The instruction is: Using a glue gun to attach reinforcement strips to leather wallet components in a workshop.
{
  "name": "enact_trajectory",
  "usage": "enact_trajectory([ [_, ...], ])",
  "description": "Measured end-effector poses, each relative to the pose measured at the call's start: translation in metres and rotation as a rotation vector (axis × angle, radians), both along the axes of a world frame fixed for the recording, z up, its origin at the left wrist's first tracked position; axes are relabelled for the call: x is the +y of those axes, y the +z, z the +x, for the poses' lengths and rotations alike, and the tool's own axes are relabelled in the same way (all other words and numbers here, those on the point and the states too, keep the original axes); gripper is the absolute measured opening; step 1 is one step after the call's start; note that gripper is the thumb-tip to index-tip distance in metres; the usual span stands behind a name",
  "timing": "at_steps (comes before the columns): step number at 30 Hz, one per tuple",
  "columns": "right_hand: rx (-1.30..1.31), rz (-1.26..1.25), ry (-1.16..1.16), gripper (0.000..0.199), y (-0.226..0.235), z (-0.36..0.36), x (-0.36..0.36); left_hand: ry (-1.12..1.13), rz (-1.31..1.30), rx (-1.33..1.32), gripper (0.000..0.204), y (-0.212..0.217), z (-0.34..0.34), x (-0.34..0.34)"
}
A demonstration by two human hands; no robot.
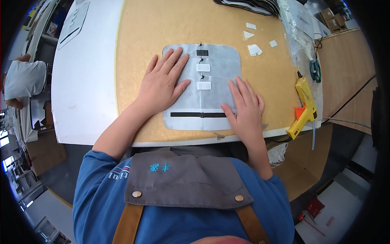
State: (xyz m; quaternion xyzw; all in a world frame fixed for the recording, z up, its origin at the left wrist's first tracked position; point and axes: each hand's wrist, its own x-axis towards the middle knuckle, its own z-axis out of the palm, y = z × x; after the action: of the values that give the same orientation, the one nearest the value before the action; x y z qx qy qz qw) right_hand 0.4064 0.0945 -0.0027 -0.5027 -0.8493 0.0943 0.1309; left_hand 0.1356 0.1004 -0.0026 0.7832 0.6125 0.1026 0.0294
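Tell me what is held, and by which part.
Nothing is held: the left hand lies open on the left side of the grey panel, the right hand on its right side.

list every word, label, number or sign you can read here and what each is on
Grey cloth apron bib: light-blue characters, wording left out.
Blue short-sleeved fabric shirt: white lettering beside the bib, wording left out.
Yellow plastic glue gun: markings too small to read.
Clear plastic wrapping: faint print, too blurred.
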Motion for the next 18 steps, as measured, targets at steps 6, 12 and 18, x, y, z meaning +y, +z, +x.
enact_trajectory([
  [6,0.145,0.017,0.015,0.056,0.009,-0.012,0.012,-0.007,0.126,-0.161,0.056,0.006,0.0,-0.003],
  [12,0.21,-0.016,0.09,0.053,0.004,-0.043,0.031,-0.173,0.088,-0.331,0.044,0.005,0.009,-0.002],
  [18,0.086,0.089,0.08,0.049,-0.004,-0.046,0.033,-0.175,0.139,-0.223,0.044,0.006,0.01,-0.003],
])
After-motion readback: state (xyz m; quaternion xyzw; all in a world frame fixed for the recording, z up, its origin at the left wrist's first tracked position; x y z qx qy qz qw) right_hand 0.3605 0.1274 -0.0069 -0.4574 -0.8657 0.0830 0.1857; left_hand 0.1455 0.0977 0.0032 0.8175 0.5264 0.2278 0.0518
